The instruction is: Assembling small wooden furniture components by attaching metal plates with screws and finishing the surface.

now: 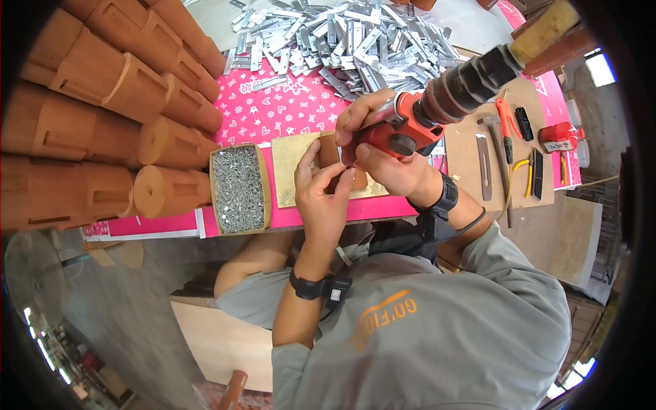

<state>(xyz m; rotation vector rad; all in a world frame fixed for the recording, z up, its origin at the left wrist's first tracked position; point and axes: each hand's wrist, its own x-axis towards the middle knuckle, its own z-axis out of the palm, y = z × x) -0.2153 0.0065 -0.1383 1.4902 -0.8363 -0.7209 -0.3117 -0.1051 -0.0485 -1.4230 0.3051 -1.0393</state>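
Note:
My right hand [393,171] is wrapped round the front of a red and black power tool [403,130], which reaches up to the right and has a pale yellow end. My left hand [322,198] has its thumb and index fingertip pinched together just below the tool's front. Whatever sits between those fingertips is too small to make out. Its other fingers rest by a reddish-brown piece [329,147], partly hidden by both hands. Under that piece lies a pale wooden board [287,171]. Left of the board stands an open cardboard box of small silver screws [239,188].
Brown cylinders with slots [75,150] are stacked at the left. A heap of flat metal plates [348,41] covers the far side of the pink cloth [273,102]. At the right lie a hammer [502,157], pliers [529,174], a red-handled tool [506,116] and a red container [557,137].

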